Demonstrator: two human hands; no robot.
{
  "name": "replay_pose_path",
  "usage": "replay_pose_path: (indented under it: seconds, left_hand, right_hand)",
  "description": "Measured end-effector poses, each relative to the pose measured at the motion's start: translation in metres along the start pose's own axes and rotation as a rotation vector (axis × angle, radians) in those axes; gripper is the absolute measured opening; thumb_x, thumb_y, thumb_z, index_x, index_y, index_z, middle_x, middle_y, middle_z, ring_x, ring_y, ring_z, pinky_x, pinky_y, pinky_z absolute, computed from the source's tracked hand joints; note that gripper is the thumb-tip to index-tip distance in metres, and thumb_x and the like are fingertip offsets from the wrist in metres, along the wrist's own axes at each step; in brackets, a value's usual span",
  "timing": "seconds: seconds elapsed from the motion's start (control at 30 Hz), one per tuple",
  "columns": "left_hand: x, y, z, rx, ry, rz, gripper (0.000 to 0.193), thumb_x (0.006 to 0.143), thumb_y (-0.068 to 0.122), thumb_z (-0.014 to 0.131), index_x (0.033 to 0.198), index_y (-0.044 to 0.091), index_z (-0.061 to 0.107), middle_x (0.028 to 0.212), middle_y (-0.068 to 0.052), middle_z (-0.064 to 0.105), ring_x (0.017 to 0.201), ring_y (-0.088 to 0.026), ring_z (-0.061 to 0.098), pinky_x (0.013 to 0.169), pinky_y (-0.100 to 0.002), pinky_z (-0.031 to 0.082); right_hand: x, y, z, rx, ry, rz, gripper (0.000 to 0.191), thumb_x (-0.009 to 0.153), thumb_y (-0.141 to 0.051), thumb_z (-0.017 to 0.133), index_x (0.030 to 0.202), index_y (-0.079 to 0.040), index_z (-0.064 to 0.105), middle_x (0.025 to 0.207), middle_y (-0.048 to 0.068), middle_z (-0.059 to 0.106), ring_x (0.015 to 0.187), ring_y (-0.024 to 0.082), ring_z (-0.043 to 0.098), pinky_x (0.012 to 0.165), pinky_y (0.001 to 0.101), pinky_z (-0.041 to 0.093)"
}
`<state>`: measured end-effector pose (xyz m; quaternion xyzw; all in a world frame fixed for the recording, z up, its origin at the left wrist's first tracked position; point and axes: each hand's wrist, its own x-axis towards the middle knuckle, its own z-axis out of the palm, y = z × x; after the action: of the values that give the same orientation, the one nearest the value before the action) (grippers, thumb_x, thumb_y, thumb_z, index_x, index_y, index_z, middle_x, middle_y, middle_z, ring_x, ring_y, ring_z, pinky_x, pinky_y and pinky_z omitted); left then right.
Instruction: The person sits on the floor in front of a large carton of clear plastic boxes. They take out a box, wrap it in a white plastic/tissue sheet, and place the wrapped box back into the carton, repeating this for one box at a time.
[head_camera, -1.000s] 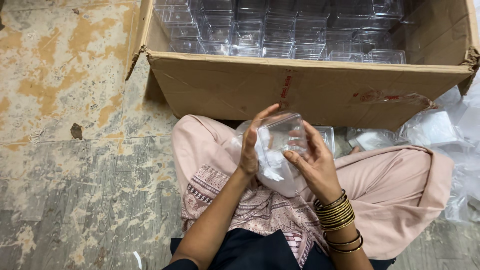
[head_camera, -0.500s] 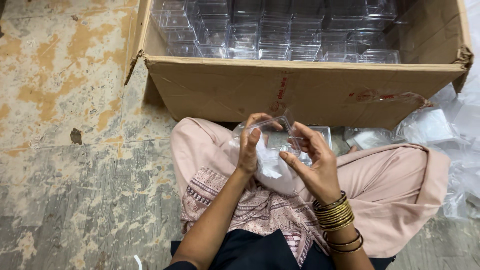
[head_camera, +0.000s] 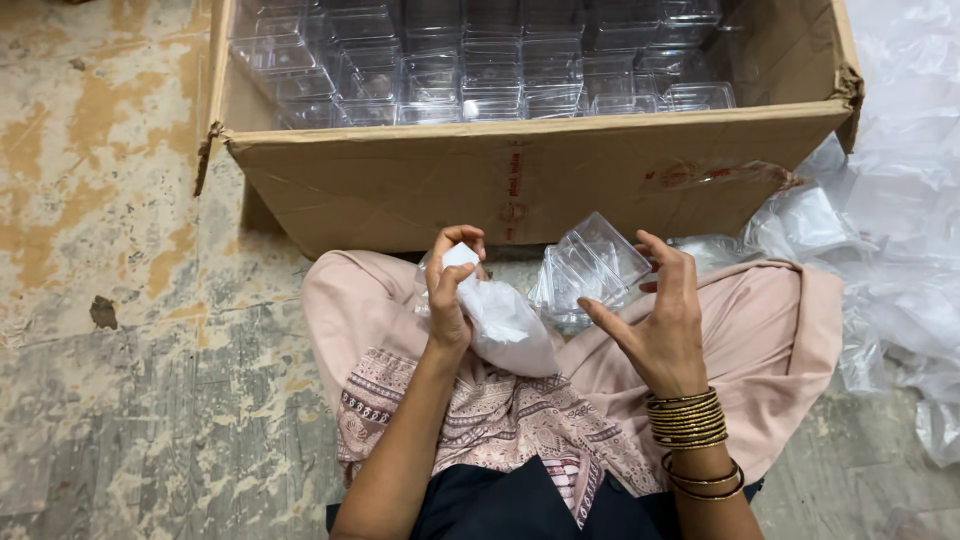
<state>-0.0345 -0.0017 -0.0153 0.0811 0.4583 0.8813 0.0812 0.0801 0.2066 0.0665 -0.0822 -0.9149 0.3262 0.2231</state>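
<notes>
Head view, single camera, looking down at a person seated on the floor.

Change from half a second ago: the two hands were together over one bundle at the lap; now they are apart. The left hand (head_camera: 452, 290) has drawn leftward with a white plastic bag (head_camera: 505, 322), fingers curled narrow and pinching the bag's top edge near the thumb. The bag hangs down from that grip onto the pink garment (head_camera: 400, 330) over the knees. The right hand (head_camera: 660, 315) stays at the right, fingers spread wide and part-curled around a clear plastic box (head_camera: 590, 270), which is now bare of the bag and tilted, one corner up toward the cardboard box (head_camera: 520, 175). Fingertips touch the clear box's right side; thumb reaches toward its lower left.

Surroundings: the cardboard box sits just beyond the knees, open at top, packed with rows of clear containers (head_camera: 470, 60). Crumpled clear wrap (head_camera: 890, 220) is heaped at the right on the worn floor (head_camera: 110, 300). Gold bangles (head_camera: 690, 425) on the right wrist.

Hard to make out: whether the clear plastic box is one piece or two nested, since its transparent walls overlap. Its lower edge merges with more clear plastic behind it. Cardboard box top cut off by the frame. Both elbows out of frame.
</notes>
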Motion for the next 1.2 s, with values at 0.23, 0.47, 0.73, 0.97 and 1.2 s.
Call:
replay_pose_path:
  seconds: [0.23, 0.47, 0.73, 0.97, 1.2]
  left_hand:
    - [-0.016, 0.028, 0.023, 0.034, -0.110, -0.033, 0.047, 0.074, 0.012, 0.051, 0.119, -0.002, 0.055, 0.102, -0.010, 0.055, 0.086, -0.016, 0.054, 0.077, -0.029, 0.052]
    - [-0.057, 0.051, 0.080, -0.023, -0.411, -0.137, 0.043, 0.088, 0.020, 0.053, 0.126, -0.002, 0.054, 0.117, -0.011, 0.056, 0.107, -0.019, 0.055, 0.099, -0.034, 0.047]
    - [-0.077, 0.041, 0.095, -0.070, -0.252, -0.366, 0.031, 0.100, 0.026, 0.053, 0.119, 0.001, 0.055, 0.114, -0.009, 0.061, 0.110, -0.015, 0.058, 0.100, -0.031, 0.047]
    - [-0.080, 0.008, 0.081, 0.121, -0.208, -0.201, 0.015, 0.105, 0.014, 0.068, 0.096, 0.007, 0.059, 0.083, 0.003, 0.059, 0.077, -0.005, 0.051, 0.069, -0.022, 0.043]
    - [-0.075, 0.011, 0.085, -0.043, -0.182, -0.340, 0.009, 0.092, 0.007, 0.074, 0.090, 0.006, 0.065, 0.083, 0.001, 0.069, 0.075, -0.006, 0.063, 0.067, -0.022, 0.052]
  right_hand:
    - [-0.011, -0.002, -0.020, 0.021, 0.158, -0.168, 0.082, 0.077, -0.034, 0.087, 0.143, -0.003, 0.049, 0.127, 0.017, 0.057, 0.112, 0.029, 0.059, 0.091, 0.0383, 0.054]
    - [-0.037, -0.030, -0.022, 0.219, 0.000, -0.262, 0.058, 0.078, -0.037, 0.080, 0.120, -0.002, 0.061, 0.113, 0.014, 0.066, 0.091, 0.018, 0.065, 0.077, 0.0327, 0.057]
    - [-0.040, -0.011, -0.024, 0.214, 0.092, 0.108, 0.015, 0.101, -0.016, 0.068, 0.095, -0.002, 0.072, 0.071, 0.003, 0.066, 0.059, 0.011, 0.063, 0.056, 0.0265, 0.049]
    - [-0.041, 0.001, -0.020, 0.313, -0.017, -0.014, 0.019, 0.096, -0.023, 0.069, 0.098, -0.005, 0.074, 0.081, 0.005, 0.073, 0.068, 0.011, 0.068, 0.058, 0.0244, 0.053]
    - [-0.048, 0.005, -0.021, 0.293, 0.006, 0.230, 0.016, 0.098, -0.018, 0.069, 0.096, -0.005, 0.077, 0.075, 0.006, 0.077, 0.061, 0.012, 0.070, 0.056, 0.0270, 0.052]
